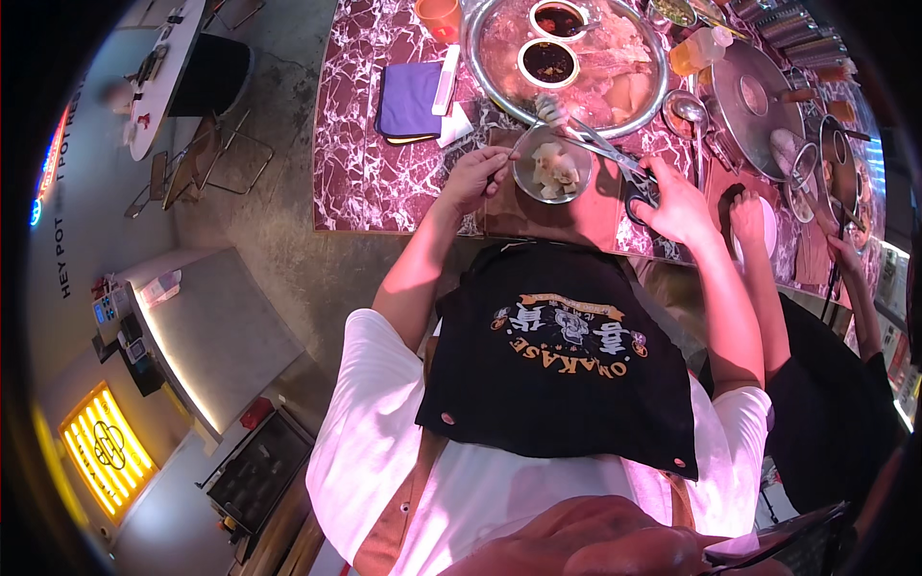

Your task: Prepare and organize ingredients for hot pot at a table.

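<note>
My left hand point(477, 180) grips a thin metal utensil point(527, 137), its exact kind unclear. A ridged pale piece of food point(550, 111) is up at its far end. My right hand point(677, 201) has its fingers in the black handles of a pair of scissors point(611, 153). The metal blades reach up and left to that food; whether they touch it I cannot tell. Below them, a clear bowl point(528, 189) holds several pale cut pieces point(555, 169). It stands on a brown placemat point(504, 216) before me.
A large round metal pan point(652, 108) with meat and two dark sauce bowls point(549, 63) lies behind the bowl. Purple folded cloth point(409, 99) and an orange cup point(438, 18) are to the left. At right are a bottle point(691, 54), a round pot point(753, 137) and another person's hand point(748, 212).
</note>
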Tool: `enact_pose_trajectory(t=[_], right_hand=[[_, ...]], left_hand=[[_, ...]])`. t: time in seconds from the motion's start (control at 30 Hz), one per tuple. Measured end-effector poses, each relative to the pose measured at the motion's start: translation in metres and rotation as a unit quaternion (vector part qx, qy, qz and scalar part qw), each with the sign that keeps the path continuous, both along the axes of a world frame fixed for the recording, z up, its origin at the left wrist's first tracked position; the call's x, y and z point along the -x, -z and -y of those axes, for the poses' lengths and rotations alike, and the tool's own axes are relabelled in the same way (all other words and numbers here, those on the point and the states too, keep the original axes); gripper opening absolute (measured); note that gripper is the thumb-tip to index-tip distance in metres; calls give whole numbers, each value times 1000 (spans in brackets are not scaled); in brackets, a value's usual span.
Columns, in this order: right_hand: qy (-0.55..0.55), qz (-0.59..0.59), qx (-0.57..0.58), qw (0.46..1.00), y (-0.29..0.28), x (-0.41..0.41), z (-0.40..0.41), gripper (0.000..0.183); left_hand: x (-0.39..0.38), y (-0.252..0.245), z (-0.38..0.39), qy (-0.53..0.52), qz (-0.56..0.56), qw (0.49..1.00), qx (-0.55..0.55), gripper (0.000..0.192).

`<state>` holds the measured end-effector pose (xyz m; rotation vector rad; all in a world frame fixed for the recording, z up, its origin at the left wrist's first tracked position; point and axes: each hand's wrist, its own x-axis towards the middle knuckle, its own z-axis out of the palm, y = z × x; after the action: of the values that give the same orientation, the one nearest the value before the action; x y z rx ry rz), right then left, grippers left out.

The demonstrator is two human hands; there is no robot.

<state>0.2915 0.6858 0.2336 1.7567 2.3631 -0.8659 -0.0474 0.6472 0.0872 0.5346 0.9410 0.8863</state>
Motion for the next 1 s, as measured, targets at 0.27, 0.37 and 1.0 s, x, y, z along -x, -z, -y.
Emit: enact_pose_trajectory(t=[0.27, 0.37, 1.0], right_hand=[[43, -17, -29, 998, 22, 2, 1, 62], [69, 19, -36, 997, 23, -14, -7, 59], [58, 214, -198, 955, 11, -142, -6, 47]], left_hand=[[-33, -1, -21, -7, 10, 1000, -3, 23], [-58, -8, -46, 35, -36, 999, -20, 23], [-199, 39, -150, 136, 68, 984, -91, 24]])
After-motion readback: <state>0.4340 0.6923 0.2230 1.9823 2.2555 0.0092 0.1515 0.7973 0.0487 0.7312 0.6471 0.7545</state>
